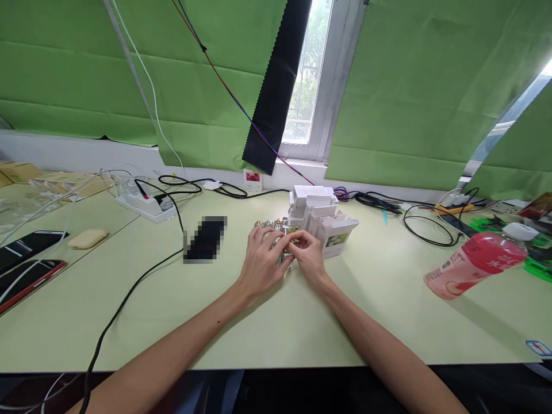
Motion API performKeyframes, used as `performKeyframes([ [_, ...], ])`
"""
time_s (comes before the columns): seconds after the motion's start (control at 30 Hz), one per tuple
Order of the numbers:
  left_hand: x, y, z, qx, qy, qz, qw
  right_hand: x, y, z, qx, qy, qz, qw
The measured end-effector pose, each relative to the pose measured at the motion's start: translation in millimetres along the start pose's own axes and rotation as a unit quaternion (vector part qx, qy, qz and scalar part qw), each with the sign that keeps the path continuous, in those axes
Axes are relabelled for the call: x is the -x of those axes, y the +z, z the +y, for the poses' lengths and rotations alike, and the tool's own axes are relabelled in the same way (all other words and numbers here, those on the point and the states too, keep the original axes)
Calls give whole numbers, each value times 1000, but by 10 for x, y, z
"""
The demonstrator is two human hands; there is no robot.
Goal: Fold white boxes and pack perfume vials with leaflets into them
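Note:
Several small shiny silver and gold metal pieces (284,222) stand packed together on the table. My left hand (262,257) lies over the near left side of this cluster, its fingers curved around the pieces. Just to the right, my right hand (309,254) is closed in a pinch at the cluster's edge, close to the left thumb and fingertips. What the pinch holds is hidden by the fingers. Directly behind the right hand stand several small white boxes (335,234), some with flaps raised.
A pink drink bottle (474,261) stands at the right. A pixelated dark object (205,240) lies left of my hands. Phones (32,276), a cream case (87,239) and a white power strip (146,206) are further left. A black cable (129,293) crosses the table.

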State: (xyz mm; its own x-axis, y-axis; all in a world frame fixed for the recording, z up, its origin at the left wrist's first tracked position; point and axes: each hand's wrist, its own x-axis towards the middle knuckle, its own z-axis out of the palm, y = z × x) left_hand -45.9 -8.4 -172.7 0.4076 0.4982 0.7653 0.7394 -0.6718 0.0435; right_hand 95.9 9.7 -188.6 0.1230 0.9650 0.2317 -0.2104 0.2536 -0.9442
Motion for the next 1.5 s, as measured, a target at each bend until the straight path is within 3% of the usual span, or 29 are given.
performKeyframes([
  [0.57,-14,-72,-64,5,-15,0,1000,114,-133,-93,147,-88,-55,984],
  [1.5,-5,-51,-61,0,-13,-7,1000,94,-142,-56,138,-76,-50,986],
])
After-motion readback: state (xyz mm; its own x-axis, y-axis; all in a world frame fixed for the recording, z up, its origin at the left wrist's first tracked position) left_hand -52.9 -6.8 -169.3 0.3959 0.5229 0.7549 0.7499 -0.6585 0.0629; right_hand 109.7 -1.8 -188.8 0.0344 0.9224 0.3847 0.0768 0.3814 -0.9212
